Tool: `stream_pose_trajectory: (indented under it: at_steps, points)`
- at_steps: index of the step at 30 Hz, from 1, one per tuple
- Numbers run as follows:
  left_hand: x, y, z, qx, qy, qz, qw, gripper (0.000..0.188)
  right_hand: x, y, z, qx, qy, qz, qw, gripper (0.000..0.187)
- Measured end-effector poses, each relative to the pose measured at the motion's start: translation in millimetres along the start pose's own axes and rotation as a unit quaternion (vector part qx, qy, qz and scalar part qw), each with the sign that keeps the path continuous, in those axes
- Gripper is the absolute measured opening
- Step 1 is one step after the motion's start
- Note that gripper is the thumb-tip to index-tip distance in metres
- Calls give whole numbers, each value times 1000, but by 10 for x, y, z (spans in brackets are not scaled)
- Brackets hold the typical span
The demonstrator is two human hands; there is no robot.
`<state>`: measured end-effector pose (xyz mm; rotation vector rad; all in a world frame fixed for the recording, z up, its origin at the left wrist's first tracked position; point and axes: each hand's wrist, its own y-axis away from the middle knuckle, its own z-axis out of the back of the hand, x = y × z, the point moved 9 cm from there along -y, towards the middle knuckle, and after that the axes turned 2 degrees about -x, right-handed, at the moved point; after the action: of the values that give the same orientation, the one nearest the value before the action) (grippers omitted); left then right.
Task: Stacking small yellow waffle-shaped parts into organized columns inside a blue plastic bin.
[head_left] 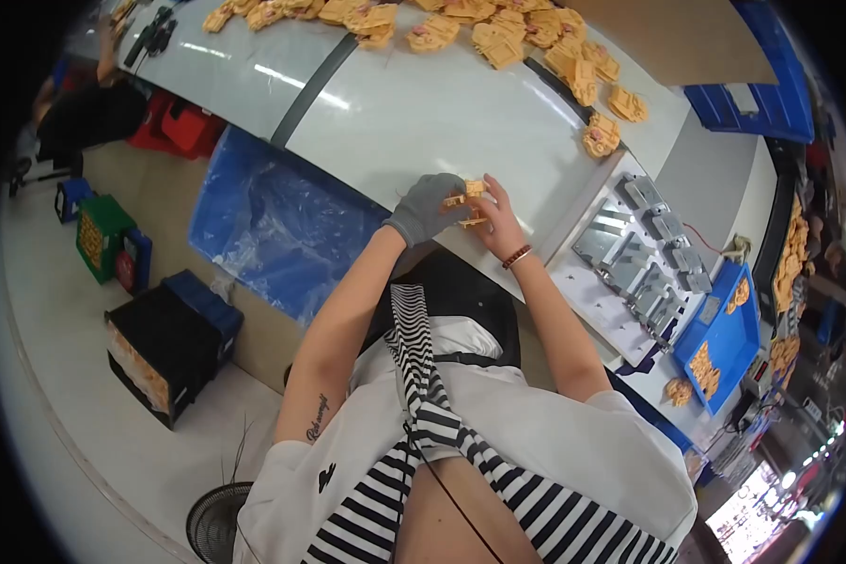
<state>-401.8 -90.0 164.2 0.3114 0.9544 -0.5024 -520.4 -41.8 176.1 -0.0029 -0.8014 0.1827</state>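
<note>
Blue plastic lines the bin (277,221) at the left, below the near edge of the white table (414,113); further left on the floor stand a green crate (99,235) and a black box (155,348). Over the table's near edge the left hand (426,207), in a grey glove, meets the bare right hand (495,221), which wears a bead bracelet (516,256) at the wrist. Both hands close on a small orange part (468,199) held between them (a flat moulded piece, its details too small to tell), the left fingers pinching its left end, the right fingers its right end and underside. The part sits just above the table, close to the edge. Along the far side of the table lies a spread of orange parts (498,38) like it, well apart from the hands. To the right stands a grey metal fixture (649,249) with several blocks, and beyond it a blue tray (724,343) holding more orange pieces.
</note>
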Motion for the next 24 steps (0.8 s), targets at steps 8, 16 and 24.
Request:
stream_pose_trajectory:
  at_steps: [8,16,24]
  points:
    - [103,307,-84,-35,-226,92,969,55,-82,-98,-351,73,-38,-13,996,74]
    - [477,1435,1074,-275,-93,170,942,46,100,-389,-460,95,48,95,990,78]
    - [2815,3086,368,-154,-159,429,876,52,23,-293,-838,219,321,83,918,83]
